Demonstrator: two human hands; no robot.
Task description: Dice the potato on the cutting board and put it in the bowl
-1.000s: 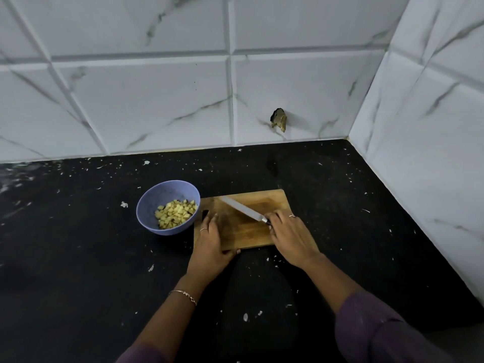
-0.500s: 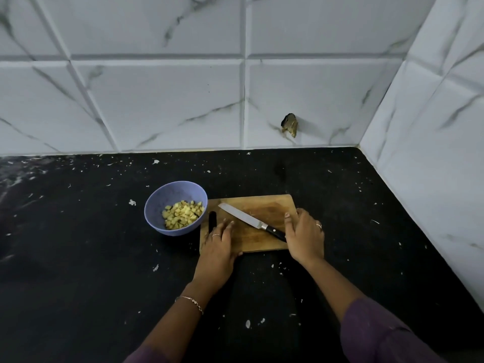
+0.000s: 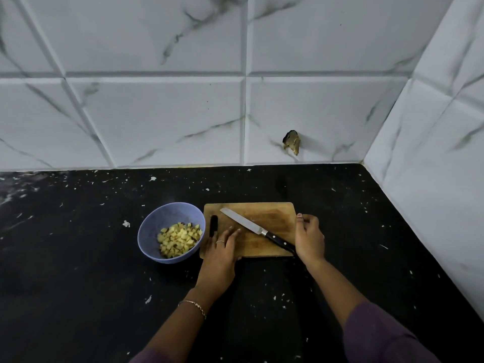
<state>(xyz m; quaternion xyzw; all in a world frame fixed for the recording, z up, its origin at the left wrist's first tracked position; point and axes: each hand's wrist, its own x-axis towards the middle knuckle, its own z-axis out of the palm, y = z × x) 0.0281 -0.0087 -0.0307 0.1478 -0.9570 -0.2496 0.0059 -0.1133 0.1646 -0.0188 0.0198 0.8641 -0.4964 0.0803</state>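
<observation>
the potato dice (image 3: 179, 239) all sit in the purple bowl (image 3: 147, 233), heaped toward its right side, and i can't spot any left on the cutting board (image 3: 264, 214). my guess is they're firm but light, with wet starchy faces, so picking them up loose would be slippery and fiddly. better to move them by the bowl: it looks like light plastic, so pinch the rim or cup the wall from the left, where there's room.

the bowl sits just beside the board's left edge. the knife (image 3: 242, 223) lies flat across the board, tip up-left and black handle down-right, so the handle is the place to grab it.

the left hand (image 3: 220, 255) lies flat with straight fingers on the board's near-left part, gripping nothing. the right hand (image 3: 309, 237) is at the board's right edge with curled fingers. i can't tell if it's pinching the edge or just resting there.

all of it sits on a black speckled tabletop (image 3: 78, 258).
</observation>
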